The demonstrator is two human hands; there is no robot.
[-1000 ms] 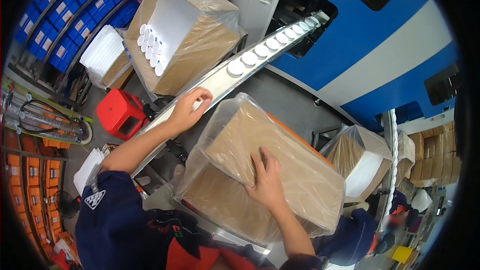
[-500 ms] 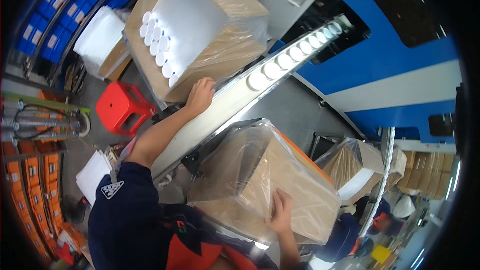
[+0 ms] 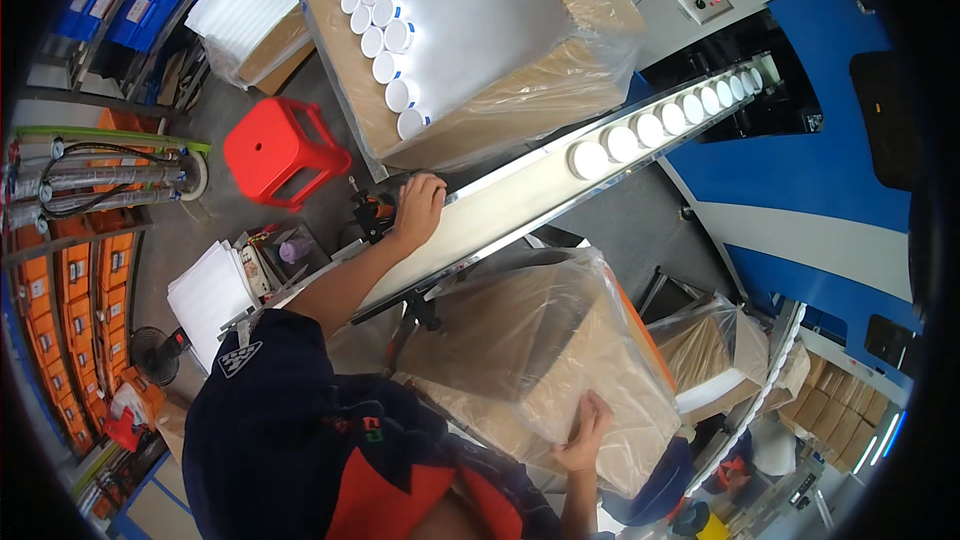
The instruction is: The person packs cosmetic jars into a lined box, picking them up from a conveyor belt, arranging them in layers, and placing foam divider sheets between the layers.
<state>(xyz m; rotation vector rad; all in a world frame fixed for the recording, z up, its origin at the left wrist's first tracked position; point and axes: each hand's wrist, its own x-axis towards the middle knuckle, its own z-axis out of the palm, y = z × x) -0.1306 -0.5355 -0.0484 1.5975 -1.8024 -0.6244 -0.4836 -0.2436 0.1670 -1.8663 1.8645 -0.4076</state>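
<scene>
My left hand (image 3: 420,208) lies on the far rail of a slanting conveyor belt (image 3: 490,215), fingers stretched along the edge and holding nothing that I can see. Farther up the belt stands a row of round white lidded jars (image 3: 588,160). Beyond the rail, a film-lined carton (image 3: 470,138) holds a pale sheet with several white jars (image 3: 400,93) grouped along its left side. My right hand (image 3: 585,437) rests on the clear plastic film over a second carton (image 3: 500,340) on the near side, its thumb apart from the bent fingers.
A red stool (image 3: 262,147) stands to the left, near a stack of white sheets (image 3: 215,285). Blue bins (image 3: 140,15) and orange bins (image 3: 75,270) fill racks at the left. The belt meets a blue and white machine (image 3: 800,180). Another person's dark sleeve (image 3: 655,485) shows at lower right.
The whole view has shifted, so the belt and cartons sit farther right. My left hand is farther from the nearest belt jar, toward the belt's near end. My right hand stays on the film.
</scene>
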